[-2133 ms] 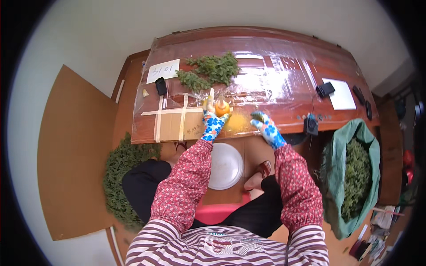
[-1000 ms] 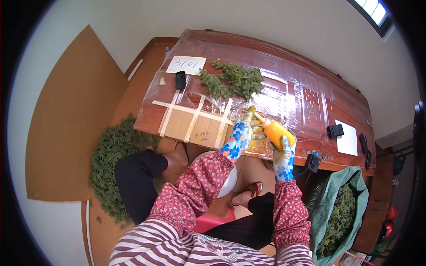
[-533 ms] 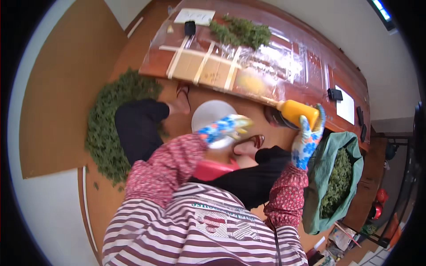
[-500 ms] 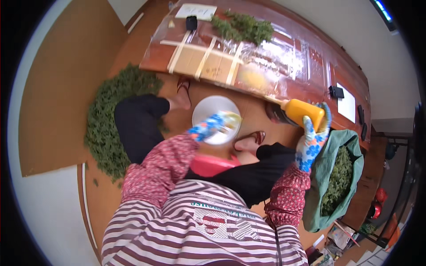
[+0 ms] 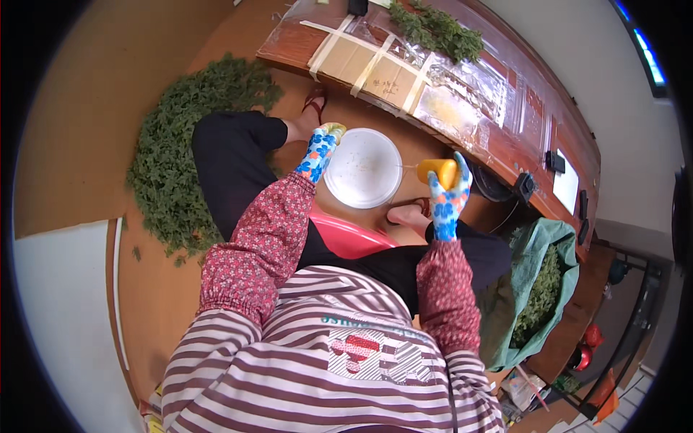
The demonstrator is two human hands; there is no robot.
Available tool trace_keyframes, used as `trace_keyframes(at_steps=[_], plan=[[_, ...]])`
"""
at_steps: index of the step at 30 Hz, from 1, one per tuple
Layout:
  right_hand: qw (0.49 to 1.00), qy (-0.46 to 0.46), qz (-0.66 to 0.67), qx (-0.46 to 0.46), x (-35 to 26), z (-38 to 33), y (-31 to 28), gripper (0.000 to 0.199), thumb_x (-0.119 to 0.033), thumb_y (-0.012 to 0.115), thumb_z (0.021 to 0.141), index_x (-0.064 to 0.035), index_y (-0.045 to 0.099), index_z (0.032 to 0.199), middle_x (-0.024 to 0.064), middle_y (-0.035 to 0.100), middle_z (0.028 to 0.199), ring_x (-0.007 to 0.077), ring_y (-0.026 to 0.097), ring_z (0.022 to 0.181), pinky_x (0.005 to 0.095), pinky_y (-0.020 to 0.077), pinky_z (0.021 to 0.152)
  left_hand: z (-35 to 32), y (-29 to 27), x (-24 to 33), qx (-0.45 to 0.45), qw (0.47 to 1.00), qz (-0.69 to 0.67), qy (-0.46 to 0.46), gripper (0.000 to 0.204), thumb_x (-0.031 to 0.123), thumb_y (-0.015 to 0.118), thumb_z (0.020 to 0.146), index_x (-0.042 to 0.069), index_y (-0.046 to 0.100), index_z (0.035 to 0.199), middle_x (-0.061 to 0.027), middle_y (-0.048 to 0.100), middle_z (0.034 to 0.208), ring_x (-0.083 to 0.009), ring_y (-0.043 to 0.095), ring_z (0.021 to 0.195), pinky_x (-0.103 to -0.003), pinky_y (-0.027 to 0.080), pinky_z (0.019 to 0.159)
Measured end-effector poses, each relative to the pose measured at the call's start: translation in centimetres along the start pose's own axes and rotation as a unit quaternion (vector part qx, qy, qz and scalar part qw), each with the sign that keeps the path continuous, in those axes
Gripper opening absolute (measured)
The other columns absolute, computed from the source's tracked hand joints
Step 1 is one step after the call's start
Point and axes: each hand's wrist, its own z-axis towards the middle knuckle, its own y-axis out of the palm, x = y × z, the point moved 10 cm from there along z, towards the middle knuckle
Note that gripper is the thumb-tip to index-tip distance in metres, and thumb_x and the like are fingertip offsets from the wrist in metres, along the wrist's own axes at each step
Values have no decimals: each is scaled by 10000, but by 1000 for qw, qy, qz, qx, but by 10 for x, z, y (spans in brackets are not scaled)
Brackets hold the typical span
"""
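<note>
Both my hands wear gloves with blue flowers. My right hand [image 5: 449, 189] is wrapped round a yellow bottle [image 5: 431, 173], tilted with its thin nozzle pointing left toward a round white basin [image 5: 364, 203]. The basin stands on the floor between my feet, with small bits on its bottom. At the basin's left rim, my left hand [image 5: 325, 148] is closed, its yellowish fingers curled against the edge; the fingertips are partly hidden. A red plastic stool or tub [image 5: 348, 234] shows between my legs.
Leafy green plants [image 5: 177, 155] are heaped on the floor at left. A green sack [image 5: 563, 238] of plants stands at right. Beyond the basin is a plastic-covered red wooden table [image 5: 498, 108] with a taped cardboard piece [image 5: 382, 76] and a bunch of greenery [image 5: 440, 32].
My left hand has gone from above the basin to its left rim. My right hand has brought the yellow bottle left, closer to the basin. The view has shifted slightly.
</note>
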Motion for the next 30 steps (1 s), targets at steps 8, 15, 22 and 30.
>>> trace_keyframes(at_steps=[8,15,22,30], plan=[[999,2,31,9,19,1,10,602,-130,727,705,-15,467,1236,147,488,1153,266,503,1063,355,402,928,4,23,23,7,950,272,154,300,157,616,789,39,597,1064,-117,612,1034,-229,578,949,-305,447,824],[992,-75,0,-102,-35,21,44,589,-124,739,685,-28,497,1214,173,524,1125,301,532,1028,364,424,896,-57,162,85,-291,749,481,350,610,262,683,722,112,445,1263,-135,497,1241,-297,483,1130,-382,395,912],[995,-66,19,-68,-39,41,42,569,-95,747,670,-26,516,1185,147,549,1075,255,554,993,332,434,879,-37,177,94,-362,820,352,269,627,107,720,656,70,471,1230,-172,594,1081,-311,562,1027,-353,448,845],[991,-92,35,-85,-49,42,47,501,-71,741,681,-29,542,1138,140,553,1063,254,562,983,328,442,869,-34,171,96,-313,814,399,282,540,77,690,672,26,500,1175,-195,596,1046,-344,572,981,-352,468,813]])
